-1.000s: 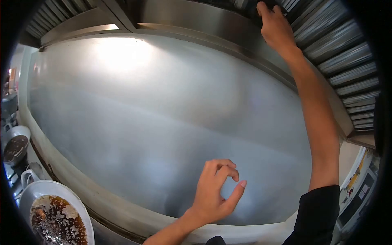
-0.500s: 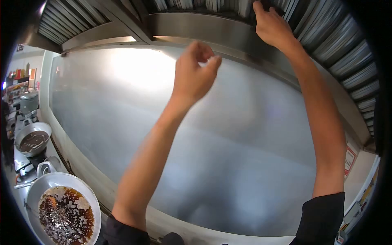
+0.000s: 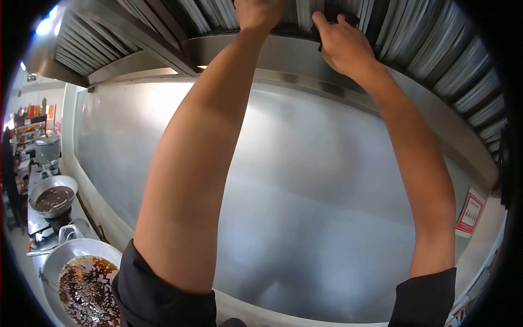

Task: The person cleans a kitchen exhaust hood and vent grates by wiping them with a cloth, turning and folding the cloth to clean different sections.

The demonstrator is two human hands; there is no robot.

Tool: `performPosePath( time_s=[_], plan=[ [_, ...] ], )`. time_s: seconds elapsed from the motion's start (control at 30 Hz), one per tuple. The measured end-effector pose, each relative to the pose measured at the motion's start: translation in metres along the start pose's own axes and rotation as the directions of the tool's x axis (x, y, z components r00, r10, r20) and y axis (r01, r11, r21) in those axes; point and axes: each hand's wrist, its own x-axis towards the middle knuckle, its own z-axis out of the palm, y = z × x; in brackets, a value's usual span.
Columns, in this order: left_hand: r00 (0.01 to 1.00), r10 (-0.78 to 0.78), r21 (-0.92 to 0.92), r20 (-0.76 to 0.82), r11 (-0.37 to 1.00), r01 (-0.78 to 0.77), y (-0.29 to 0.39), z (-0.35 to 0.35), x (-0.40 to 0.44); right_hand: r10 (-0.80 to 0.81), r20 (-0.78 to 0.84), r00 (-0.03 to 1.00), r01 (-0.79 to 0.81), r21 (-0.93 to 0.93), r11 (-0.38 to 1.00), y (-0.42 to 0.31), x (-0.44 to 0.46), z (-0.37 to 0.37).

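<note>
Overhead, my right hand (image 3: 344, 48) is at the slatted metal filters (image 3: 419, 41) of a range hood, just above the lip of its steel frame (image 3: 305, 54). Its fingers are curled around something dark, mostly hidden by the hand, whose kind I cannot make out. My left hand (image 3: 260, 12) reaches up to the filters left of it. The top of the view cuts off most of its fingers, so their grip is hidden.
A shiny metal wall panel (image 3: 310, 207) fills the middle. At lower left stands a wok (image 3: 54, 256) of dark brown liquid with pale foam; behind it are another pan (image 3: 70, 188) and a lidded pot (image 3: 48, 150). A red-bordered sign (image 3: 469, 213) hangs at right.
My left hand has risen from in front of the wall panel to the filters. My right hand has shifted slightly left along the hood. The view has tilted up a little.
</note>
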Motion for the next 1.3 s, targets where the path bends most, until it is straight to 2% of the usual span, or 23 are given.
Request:
performPosePath(
  time_s=[0.03, 0.13, 0.23, 0.27, 0.37, 0.43, 0.57, 0.73, 0.83, 0.87, 0.93, 1.07, 1.17, 1.27, 1.3],
  plan=[
    [1.0, 0.004, 0.009, -0.005, 1.0, -0.004, 0.006, -0.002, -0.002, 0.013, 0.028, 1.0, -0.013, 0.013, 1.0, -0.001, -0.001, -0.002],
    [0.993, -0.113, 0.064, 0.041, 0.992, 0.11, 0.025, -0.018, 0.0, 0.051, 0.134, 0.99, -0.045, -0.053, 0.998, -0.007, -0.002, -0.014],
    [0.994, -0.089, 0.098, 0.063, 0.992, 0.082, 0.023, -0.027, -0.001, 0.078, -0.053, 0.996, -0.075, 0.062, 0.995, -0.001, -0.006, -0.01],
    [0.995, -0.068, 0.104, 0.075, 0.993, 0.06, 0.022, -0.028, 0.002, 0.073, -0.06, 0.996, -0.069, 0.063, 0.996, 0.0, -0.004, -0.009],
    [0.999, -0.041, 0.08, -0.02, 0.996, 0.043, 0.018, -0.021, 0.003, 0.059, -0.047, 0.997, -0.056, 0.077, 0.995, -0.001, -0.003, -0.008],
    [0.999, -0.025, 0.152, -0.029, 0.988, 0.029, 0.017, -0.015, 0.004, 0.051, -0.009, 0.999, -0.05, 0.102, 0.993, -0.006, -0.004, -0.014],
    [0.999, -0.004, 0.24, -0.052, 0.971, 0.017, 0.018, -0.011, 0.0, 0.048, -0.083, 0.995, -0.042, 0.068, 0.997, -0.005, -0.006, -0.006],
    [0.991, -0.131, 0.266, -0.041, 0.954, 0.137, 0.031, -0.013, -0.002, 0.018, -0.191, 0.981, -0.013, 0.027, 1.0, 0.0, -0.007, 0.004],
    [0.981, -0.194, 0.267, -0.031, 0.944, 0.195, 0.041, -0.017, -0.005, 0.041, -0.121, 0.992, -0.035, 0.046, 0.998, -0.002, -0.008, -0.003],
    [0.977, -0.212, 0.269, -0.028, 0.94, 0.212, 0.042, -0.017, -0.006, 0.033, -0.153, 0.988, -0.026, 0.047, 0.999, -0.001, -0.008, -0.002],
    [0.979, -0.202, 0.251, -0.024, 0.947, 0.202, 0.041, -0.019, -0.006, 0.019, -0.217, 0.976, -0.009, 0.051, 0.999, 0.001, -0.008, 0.002],
    [0.992, -0.095, 0.265, -0.086, 0.958, 0.114, 0.041, -0.021, -0.017, 0.038, -0.16, 0.986, -0.028, 0.067, 0.997, -0.002, -0.009, -0.007],
    [0.996, -0.09, 0.231, -0.018, 0.969, 0.091, 0.038, -0.024, -0.013, 0.039, -0.193, 0.98, -0.023, 0.083, 0.996, 0.0, -0.009, 0.0],
    [0.978, -0.197, 0.239, 0.065, 0.955, 0.177, 0.037, -0.026, -0.014, 0.034, -0.253, 0.967, -0.013, 0.086, 0.996, 0.003, -0.007, 0.015],
    [0.98, -0.19, 0.231, 0.054, 0.957, 0.173, 0.035, -0.023, -0.012, 0.027, -0.273, 0.962, -0.008, 0.069, 0.998, 0.006, -0.004, 0.018]
  ],
)
